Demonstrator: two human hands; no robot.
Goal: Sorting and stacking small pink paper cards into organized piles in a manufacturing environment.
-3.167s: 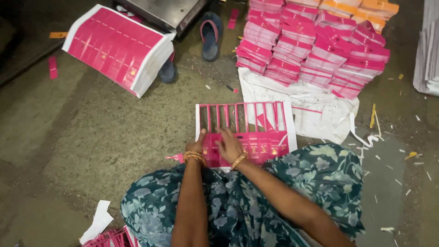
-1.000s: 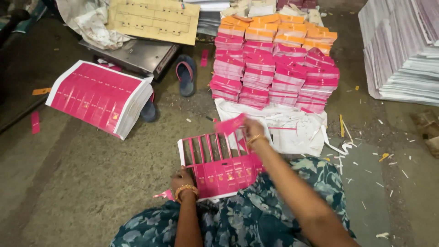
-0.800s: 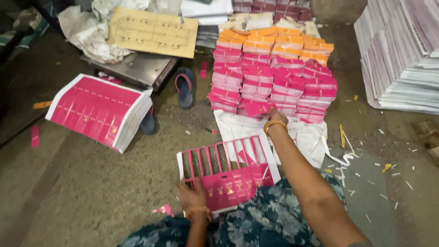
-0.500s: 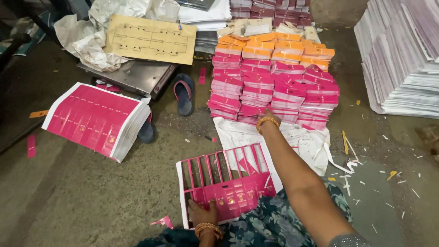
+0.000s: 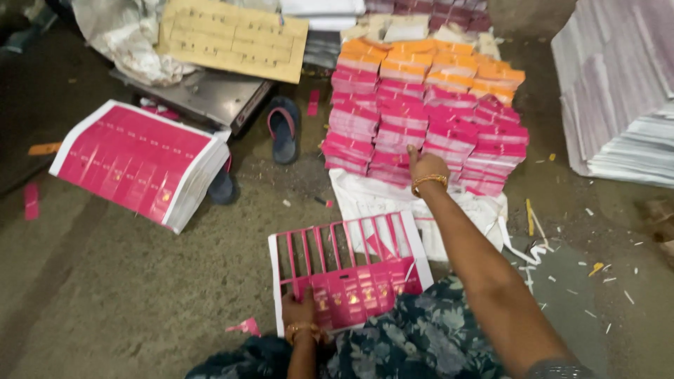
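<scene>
My left hand [image 5: 300, 309] grips the near left edge of a pink die-cut sheet [image 5: 349, 269] lying on my lap and the floor. Its far rows are punched out into empty slots; its near rows still hold pink cards. My right hand [image 5: 425, 168] is stretched forward, palm down, on the front row of a pile of pink and orange card stacks [image 5: 421, 112]. Its fingers curl over a pink stack, and I cannot see whether they hold anything. The pile sits on a white sack [image 5: 372, 200].
A thick stack of uncut pink sheets [image 5: 133, 161] lies at the left. Blue sandals [image 5: 282, 130], a metal plate [image 5: 203, 98] and a cardboard sheet [image 5: 232, 38] are behind it. White sheet stacks [image 5: 618, 98] stand at the right. Paper scraps litter the floor.
My right hand lifted pink cards off the sheet, carried them forward and now rests on the pile. The view tilted up towards the stacks. My left hand stayed on the sheet.
</scene>
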